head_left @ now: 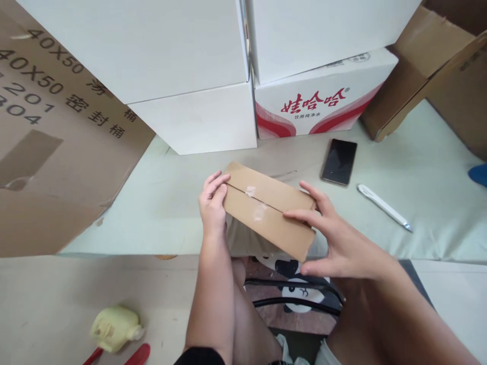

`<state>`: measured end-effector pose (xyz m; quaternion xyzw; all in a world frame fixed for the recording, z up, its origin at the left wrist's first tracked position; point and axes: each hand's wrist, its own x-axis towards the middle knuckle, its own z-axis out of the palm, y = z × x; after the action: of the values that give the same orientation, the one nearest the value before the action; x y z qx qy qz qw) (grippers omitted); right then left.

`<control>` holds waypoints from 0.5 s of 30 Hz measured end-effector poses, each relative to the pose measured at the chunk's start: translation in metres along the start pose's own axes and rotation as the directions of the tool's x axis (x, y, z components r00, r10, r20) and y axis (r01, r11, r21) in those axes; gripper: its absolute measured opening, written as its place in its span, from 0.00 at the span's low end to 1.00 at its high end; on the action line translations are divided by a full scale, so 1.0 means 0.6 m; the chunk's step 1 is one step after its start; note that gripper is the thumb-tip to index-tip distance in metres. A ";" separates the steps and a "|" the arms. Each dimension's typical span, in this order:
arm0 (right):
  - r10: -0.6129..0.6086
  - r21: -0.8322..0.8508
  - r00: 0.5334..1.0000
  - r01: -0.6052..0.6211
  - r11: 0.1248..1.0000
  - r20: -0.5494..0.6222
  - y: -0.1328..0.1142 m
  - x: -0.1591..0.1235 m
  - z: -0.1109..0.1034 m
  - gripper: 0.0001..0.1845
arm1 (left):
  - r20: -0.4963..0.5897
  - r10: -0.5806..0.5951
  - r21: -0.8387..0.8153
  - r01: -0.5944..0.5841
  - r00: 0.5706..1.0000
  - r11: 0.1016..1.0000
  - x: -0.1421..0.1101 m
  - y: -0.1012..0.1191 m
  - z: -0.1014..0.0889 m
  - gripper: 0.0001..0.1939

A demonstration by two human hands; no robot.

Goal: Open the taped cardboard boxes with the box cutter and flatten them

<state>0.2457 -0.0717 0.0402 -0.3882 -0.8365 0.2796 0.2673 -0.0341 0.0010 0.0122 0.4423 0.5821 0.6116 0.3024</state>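
A small brown cardboard box [266,208] with closed top flaps and bits of tape on its seam rests at the near edge of the pale green table [171,203]. My left hand [213,205] grips its left end, fingers curled over the top edge. My right hand [335,238] holds its right end, with the fingers laid over the top flap and the thumb at the near corner.
Two white boxes [198,116] and a red-printed white carton [319,109] stand behind. Brown cardboard [57,152] leans at the left, an open brown box [429,66] is at the right. A black phone [339,161] and a white pen-like tool [384,207] lie on the table. A yellow object [114,328] lies on the floor.
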 end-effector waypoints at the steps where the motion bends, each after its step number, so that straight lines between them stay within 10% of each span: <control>1: -0.018 -0.006 0.999 0.018 1.000 -0.028 -0.002 0.001 0.010 0.44 | -0.030 -0.024 -0.020 0.024 0.999 1.000 0.002 -0.001 0.000 0.11; 10: -0.039 0.096 0.915 0.084 0.992 -0.402 0.032 0.024 0.049 0.35 | 0.049 -0.046 -0.130 0.052 0.998 0.990 -0.003 -0.001 0.003 0.19; 13: 0.269 0.436 0.863 -0.063 0.898 -0.427 0.049 0.019 0.023 0.34 | 0.201 -0.040 -0.146 0.070 0.979 0.987 -0.008 0.007 -0.005 0.25; 15: 0.600 0.778 0.759 -0.210 0.592 -0.252 0.050 0.014 0.004 0.32 | 0.322 -0.061 -0.133 0.109 0.945 0.985 -0.015 0.014 -0.008 0.28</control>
<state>0.2547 -0.0493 0.0201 -0.4981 -0.4481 0.5257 0.5241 -0.0335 -0.0103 0.0190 0.4854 0.4974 0.5608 0.4499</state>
